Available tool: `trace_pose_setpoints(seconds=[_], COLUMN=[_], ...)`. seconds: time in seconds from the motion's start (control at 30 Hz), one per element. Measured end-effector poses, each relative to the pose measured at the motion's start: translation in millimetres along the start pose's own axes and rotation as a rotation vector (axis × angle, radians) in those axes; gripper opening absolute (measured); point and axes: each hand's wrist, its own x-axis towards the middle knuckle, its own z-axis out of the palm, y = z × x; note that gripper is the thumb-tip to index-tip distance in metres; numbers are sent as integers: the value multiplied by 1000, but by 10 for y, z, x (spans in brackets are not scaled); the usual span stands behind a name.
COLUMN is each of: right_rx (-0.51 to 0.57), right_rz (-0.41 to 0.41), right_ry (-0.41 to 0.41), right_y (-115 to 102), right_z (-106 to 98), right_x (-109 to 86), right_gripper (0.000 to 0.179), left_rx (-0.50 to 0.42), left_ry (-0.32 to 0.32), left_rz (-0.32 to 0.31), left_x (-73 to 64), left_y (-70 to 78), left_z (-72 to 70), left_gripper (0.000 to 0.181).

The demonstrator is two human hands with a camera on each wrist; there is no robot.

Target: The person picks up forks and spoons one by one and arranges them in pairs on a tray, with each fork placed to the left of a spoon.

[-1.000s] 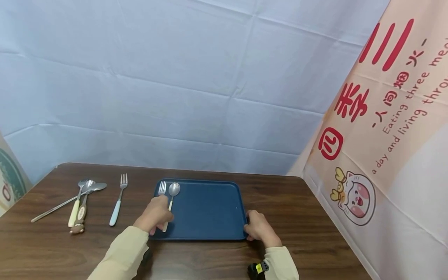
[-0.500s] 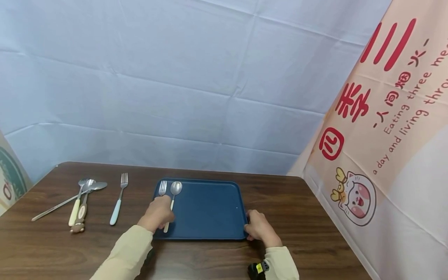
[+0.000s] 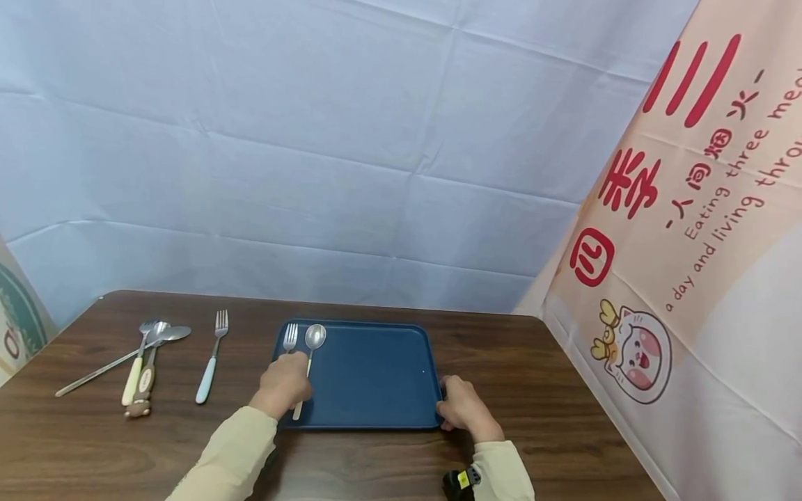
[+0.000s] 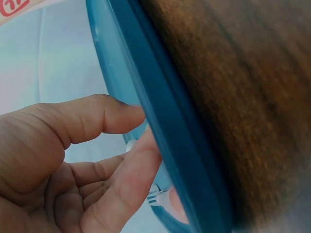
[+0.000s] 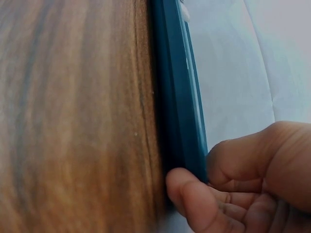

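A blue rectangular tray (image 3: 376, 379) lies on the table, with a fork (image 3: 290, 337) and a spoon (image 3: 316, 337) side by side along its left end. My left hand (image 3: 283, 383) is over both handles, and its thumb and index finger pinch the spoon's pale handle. In the left wrist view the tray's rim (image 4: 160, 111) hides the pinched part, and the fork's handle is mostly covered by the hand. At the tray's front right corner, my right hand (image 3: 462, 403) grips the rim, thumb above and fingers curled against the outer side (image 5: 180, 97).
Left of the tray lies a fork with a light blue handle (image 3: 207, 379). Farther left is a crossed pile: a yellow-handled fork (image 3: 133, 379), a spoon with a brown bear handle (image 3: 143, 390) and a long metal utensil (image 3: 97, 374). A pale cloth (image 3: 313, 174) hangs behind the table.
The left hand has shifted slightly to the right, and the spoon has moved a little right, away from the fork. My right hand keeps its place at the tray corner.
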Motion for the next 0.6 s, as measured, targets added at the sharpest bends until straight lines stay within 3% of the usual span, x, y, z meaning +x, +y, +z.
trace_pose_setpoints(seconds=[0.6], right_rx=[5], right_rz=[17], right_ry=[-6], right_y=[13], right_z=[13], right_x=[8], right_gripper=[40], left_rx=[-50], left_ry=[3], left_rz=[-10], left_x=[12], left_y=[-10], left_z=[-1], left_gripper=[12])
